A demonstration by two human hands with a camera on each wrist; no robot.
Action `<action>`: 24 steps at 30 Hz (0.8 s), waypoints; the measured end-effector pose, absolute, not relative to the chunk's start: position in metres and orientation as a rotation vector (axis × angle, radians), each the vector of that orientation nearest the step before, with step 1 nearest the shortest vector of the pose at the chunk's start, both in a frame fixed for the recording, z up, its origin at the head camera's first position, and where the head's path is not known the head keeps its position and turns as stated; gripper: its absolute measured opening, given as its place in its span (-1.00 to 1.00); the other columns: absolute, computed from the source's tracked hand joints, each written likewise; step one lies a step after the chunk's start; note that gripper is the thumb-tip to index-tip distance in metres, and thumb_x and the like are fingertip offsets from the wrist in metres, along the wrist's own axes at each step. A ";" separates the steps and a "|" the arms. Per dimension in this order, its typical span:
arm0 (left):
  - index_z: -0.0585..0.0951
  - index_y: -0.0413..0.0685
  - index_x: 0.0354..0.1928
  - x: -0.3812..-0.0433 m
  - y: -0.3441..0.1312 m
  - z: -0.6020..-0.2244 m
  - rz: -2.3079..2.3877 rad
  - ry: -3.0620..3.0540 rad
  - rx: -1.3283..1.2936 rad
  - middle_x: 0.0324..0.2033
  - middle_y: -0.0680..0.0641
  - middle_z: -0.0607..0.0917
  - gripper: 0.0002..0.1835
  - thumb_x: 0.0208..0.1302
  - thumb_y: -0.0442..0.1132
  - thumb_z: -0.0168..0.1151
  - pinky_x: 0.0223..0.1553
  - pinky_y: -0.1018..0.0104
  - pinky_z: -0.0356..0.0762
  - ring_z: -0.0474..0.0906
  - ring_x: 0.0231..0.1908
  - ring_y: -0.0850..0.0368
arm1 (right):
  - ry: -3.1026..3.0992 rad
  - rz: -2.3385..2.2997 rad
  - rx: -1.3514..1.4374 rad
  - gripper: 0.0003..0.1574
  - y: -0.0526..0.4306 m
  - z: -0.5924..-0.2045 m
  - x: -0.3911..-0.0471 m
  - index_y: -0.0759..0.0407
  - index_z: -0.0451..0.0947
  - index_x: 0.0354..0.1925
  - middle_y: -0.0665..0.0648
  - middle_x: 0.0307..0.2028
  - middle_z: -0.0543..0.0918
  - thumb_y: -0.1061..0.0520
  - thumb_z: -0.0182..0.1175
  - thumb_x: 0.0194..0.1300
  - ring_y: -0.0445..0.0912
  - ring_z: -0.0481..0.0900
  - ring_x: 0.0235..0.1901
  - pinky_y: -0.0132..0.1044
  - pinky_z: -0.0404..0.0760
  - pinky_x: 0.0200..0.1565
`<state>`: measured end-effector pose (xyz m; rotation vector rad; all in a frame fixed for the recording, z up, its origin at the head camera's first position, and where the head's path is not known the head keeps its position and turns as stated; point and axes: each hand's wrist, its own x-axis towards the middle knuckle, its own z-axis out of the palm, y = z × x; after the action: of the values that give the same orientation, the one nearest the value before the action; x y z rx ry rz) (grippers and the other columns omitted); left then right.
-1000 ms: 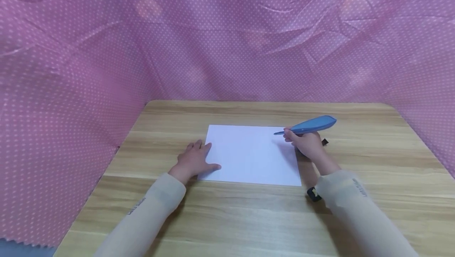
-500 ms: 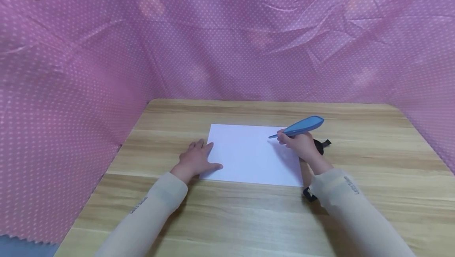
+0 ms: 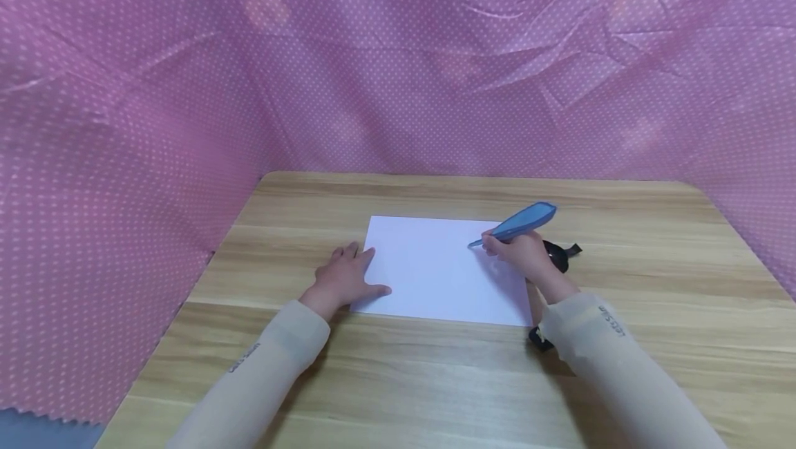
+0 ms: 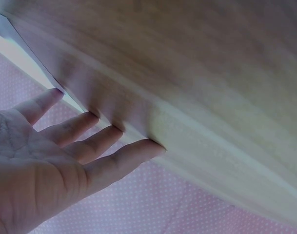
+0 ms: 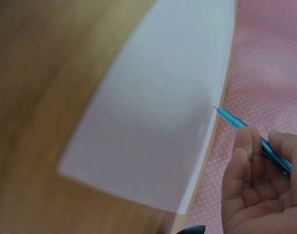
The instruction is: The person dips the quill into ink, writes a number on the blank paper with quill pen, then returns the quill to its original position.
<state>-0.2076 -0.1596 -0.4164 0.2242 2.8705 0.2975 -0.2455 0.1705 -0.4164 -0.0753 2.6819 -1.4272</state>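
A white sheet of paper [image 3: 435, 276] lies on the wooden table. My left hand [image 3: 342, 280] rests on its left edge, fingers spread, with the thumb over the paper. In the left wrist view the fingertips [image 4: 92, 117] of that hand touch the tabletop and the sheet's border. My right hand [image 3: 522, 254] pinches a blue pen [image 3: 525, 221] with a broad, feather-shaped upper end, slanting up to the right. The narrow tip of this pen [image 5: 228, 117] is right at the paper's surface, in the sheet's upper right part. Part of the barrel is hidden by the fingers.
The light wooden table [image 3: 410, 387] extends around the sheet on all sides. Behind it and at both sides hangs a pink dotted cloth [image 3: 398, 76]. A black rounded object [image 3: 557, 257] with a strap shows beside the right wrist.
My right hand has moved a little left and nearer me, bringing the pen's tip down toward the paper, and the pen now stands steeper. The left hand has kept its place on the sheet.
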 end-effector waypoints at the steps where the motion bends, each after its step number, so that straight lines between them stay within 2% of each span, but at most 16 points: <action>1: 0.19 0.06 0.45 -0.208 -0.160 -0.417 0.295 2.871 0.224 0.42 -0.27 0.07 0.02 0.03 0.42 0.20 0.03 -0.50 0.14 -0.06 0.37 -0.36 | 2.678 -1.424 -0.072 -0.62 0.170 -0.416 -0.245 0.23 0.62 -0.01 0.17 -0.23 0.72 0.01 0.18 0.35 0.00 0.67 -0.23 -0.07 0.55 -0.04; 13: 0.18 0.07 0.46 -0.209 -0.160 -0.420 0.294 2.868 0.217 0.43 -0.26 0.06 0.02 0.02 0.43 0.20 0.04 -0.50 0.13 -0.09 0.37 -0.35 | 2.681 -1.412 -0.134 -0.67 0.165 -0.414 -0.242 0.19 0.64 -0.04 0.12 -0.31 0.73 0.04 0.22 0.32 -0.03 0.66 -0.25 -0.10 0.55 -0.09; 24: 0.17 0.09 0.46 -0.209 -0.160 -0.420 0.283 2.868 0.210 0.43 -0.26 0.05 0.03 0.01 0.44 0.19 0.03 -0.50 0.15 -0.09 0.37 -0.35 | 2.661 -1.417 -0.210 -0.67 0.161 -0.417 -0.241 0.21 0.65 -0.07 0.11 -0.35 0.73 0.03 0.24 0.30 -0.03 0.68 -0.31 -0.20 0.61 -0.22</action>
<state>-0.2087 -0.1603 -0.4201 0.2100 2.8684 0.2832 -0.2409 0.1606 -0.4174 -0.2098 2.6614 -1.4171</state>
